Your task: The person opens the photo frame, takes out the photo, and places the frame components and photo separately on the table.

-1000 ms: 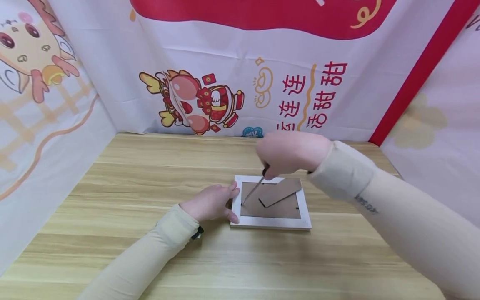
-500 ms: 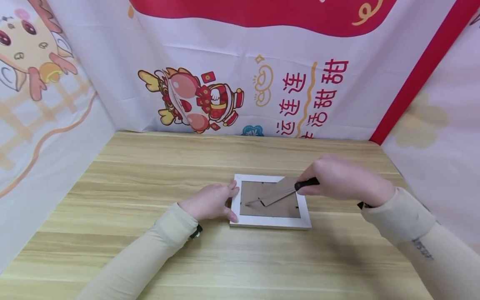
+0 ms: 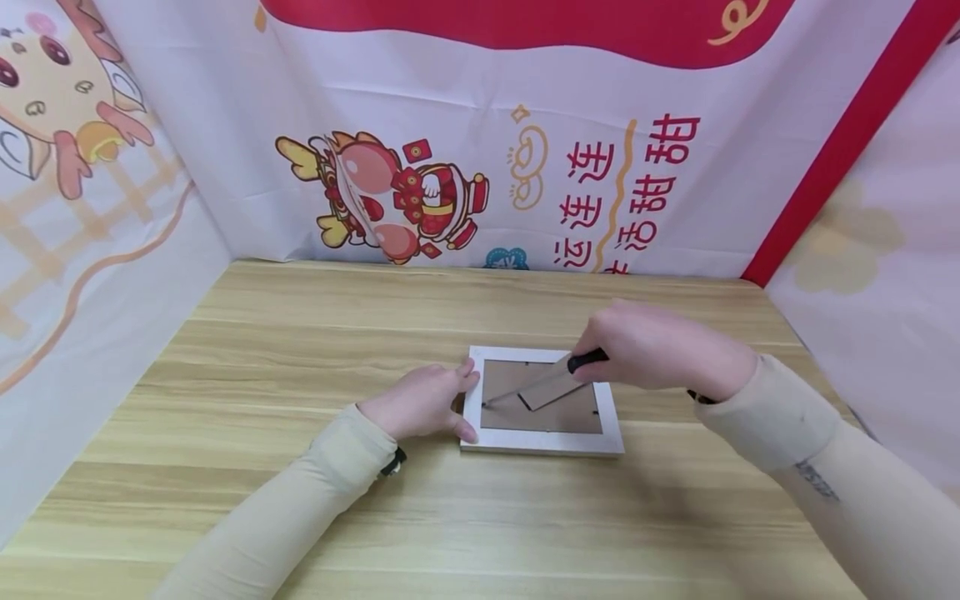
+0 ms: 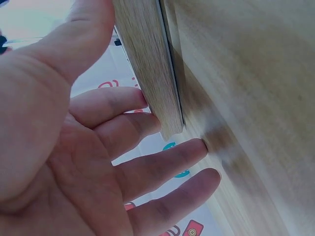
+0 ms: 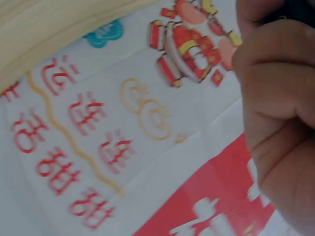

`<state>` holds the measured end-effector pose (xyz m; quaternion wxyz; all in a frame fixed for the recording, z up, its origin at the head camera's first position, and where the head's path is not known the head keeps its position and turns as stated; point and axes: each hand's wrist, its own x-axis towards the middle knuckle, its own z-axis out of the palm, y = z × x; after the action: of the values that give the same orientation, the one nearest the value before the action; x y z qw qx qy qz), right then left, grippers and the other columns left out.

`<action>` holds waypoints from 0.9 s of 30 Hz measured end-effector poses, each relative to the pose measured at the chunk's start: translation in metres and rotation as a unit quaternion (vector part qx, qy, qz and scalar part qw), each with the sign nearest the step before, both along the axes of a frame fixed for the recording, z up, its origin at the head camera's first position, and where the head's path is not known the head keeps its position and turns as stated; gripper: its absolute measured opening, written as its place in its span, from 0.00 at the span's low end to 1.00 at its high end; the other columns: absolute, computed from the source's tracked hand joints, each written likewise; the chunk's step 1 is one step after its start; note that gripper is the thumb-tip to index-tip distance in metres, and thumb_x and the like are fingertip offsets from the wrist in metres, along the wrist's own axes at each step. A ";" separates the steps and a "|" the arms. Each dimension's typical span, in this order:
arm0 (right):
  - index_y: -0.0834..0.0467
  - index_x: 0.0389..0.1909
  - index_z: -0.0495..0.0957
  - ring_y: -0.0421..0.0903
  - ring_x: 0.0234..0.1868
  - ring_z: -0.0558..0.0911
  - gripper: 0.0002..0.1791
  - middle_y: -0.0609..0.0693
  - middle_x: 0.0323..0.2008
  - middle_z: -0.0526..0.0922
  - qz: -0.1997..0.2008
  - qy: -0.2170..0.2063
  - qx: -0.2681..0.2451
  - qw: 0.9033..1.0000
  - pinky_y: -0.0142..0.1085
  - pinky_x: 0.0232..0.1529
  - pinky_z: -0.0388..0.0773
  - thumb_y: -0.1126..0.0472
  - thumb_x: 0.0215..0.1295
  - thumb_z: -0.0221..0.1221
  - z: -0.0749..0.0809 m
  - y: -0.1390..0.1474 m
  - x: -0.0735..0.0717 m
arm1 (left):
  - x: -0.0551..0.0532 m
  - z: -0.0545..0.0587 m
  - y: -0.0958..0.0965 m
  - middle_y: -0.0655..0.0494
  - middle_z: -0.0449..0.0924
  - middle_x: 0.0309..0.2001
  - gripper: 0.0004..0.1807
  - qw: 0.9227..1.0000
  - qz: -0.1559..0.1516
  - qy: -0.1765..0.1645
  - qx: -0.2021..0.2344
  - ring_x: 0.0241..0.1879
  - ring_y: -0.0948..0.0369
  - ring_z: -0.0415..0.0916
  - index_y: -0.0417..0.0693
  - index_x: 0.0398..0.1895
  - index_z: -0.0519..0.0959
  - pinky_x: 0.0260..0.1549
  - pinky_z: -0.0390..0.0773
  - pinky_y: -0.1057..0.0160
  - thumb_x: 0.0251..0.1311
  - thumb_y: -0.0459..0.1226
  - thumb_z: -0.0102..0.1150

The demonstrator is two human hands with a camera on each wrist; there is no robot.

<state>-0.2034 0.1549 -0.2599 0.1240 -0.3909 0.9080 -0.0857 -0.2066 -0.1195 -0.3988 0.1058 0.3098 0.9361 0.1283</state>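
A picture frame [image 3: 540, 440] with a white border lies face down on the table. Its brown backing board [image 3: 566, 418] shows small dark tabs along the edges and a slanted stand flap [image 3: 551, 390]. My left hand [image 3: 420, 402] braces the frame's left side, thumb at the near corner. In the left wrist view its fingers reach out rather straight, some touching the frame's wood-grained edge [image 4: 147, 69]. My right hand [image 3: 660, 346] grips a screwdriver [image 3: 588, 360] by its black handle. The thin shaft slants low over the backing, its tip right at the left tab.
The wood-grain table [image 3: 315, 333] extends around the frame. Behind it hangs a white printed cloth [image 3: 450, 100] with red lettering and cartoon figures; similar cloths hang at left and right.
My right hand has dropped and moved right, tilting the screwdriver from steep to low. Its tip slid a little off the left tab, then back to it. The left hand and frame stay put.
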 end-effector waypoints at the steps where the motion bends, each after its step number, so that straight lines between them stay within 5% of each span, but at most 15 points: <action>1: 0.49 0.24 0.86 0.35 0.19 0.72 0.07 0.38 0.19 0.78 0.005 0.000 0.011 1.000 0.34 0.25 0.75 0.59 0.61 0.69 0.005 -0.005 -0.001 | 0.000 0.000 0.000 0.39 0.62 0.71 0.51 1.000 0.001 0.000 0.001 0.60 0.45 0.73 0.36 0.70 0.68 0.60 0.72 0.53 0.45 0.55 0.75; 8: 0.52 0.14 0.80 0.38 0.16 0.68 0.16 0.41 0.12 0.72 0.003 0.009 0.116 0.993 0.32 0.21 0.69 0.59 0.61 0.68 0.034 -0.046 -0.004 | -0.002 -0.002 0.000 0.40 0.64 0.70 0.52 1.000 0.008 0.000 0.004 0.58 0.48 0.75 0.36 0.70 0.67 0.59 0.72 0.54 0.44 0.54 0.76; 14: 0.54 0.29 0.84 0.43 0.27 0.80 0.09 0.44 0.24 0.81 -0.035 0.011 0.202 0.979 0.36 0.31 0.79 0.54 0.58 0.71 0.052 -0.084 -0.002 | -0.003 -0.002 0.001 0.42 0.62 0.71 0.52 1.000 0.017 -0.011 -0.016 0.59 0.48 0.74 0.39 0.71 0.66 0.61 0.71 0.54 0.45 0.56 0.74; 22: 0.56 0.41 0.83 0.46 0.33 0.80 0.16 0.46 0.29 0.82 -0.009 0.046 0.262 0.964 0.37 0.37 0.80 0.52 0.56 0.72 0.061 -0.119 -0.001 | -0.001 0.002 -0.001 0.38 0.67 0.68 0.53 1.000 -0.007 -0.003 0.006 0.50 0.50 0.80 0.33 0.71 0.65 0.57 0.74 0.54 0.46 0.55 0.74; 27: 0.54 0.39 0.83 0.45 0.34 0.81 0.14 0.45 0.31 0.83 0.006 0.062 0.290 0.955 0.38 0.36 0.81 0.53 0.56 0.73 0.064 -0.133 -0.003 | 0.000 0.002 -0.003 0.37 0.70 0.66 0.52 1.000 -0.014 0.008 0.020 0.46 0.52 0.81 0.32 0.69 0.66 0.55 0.76 0.55 0.45 0.53 0.76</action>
<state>-0.2066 0.0215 -0.1957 0.1761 -0.3478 0.8974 0.2065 -0.2063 -0.1221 -0.3965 0.0939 0.3258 0.9298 0.1429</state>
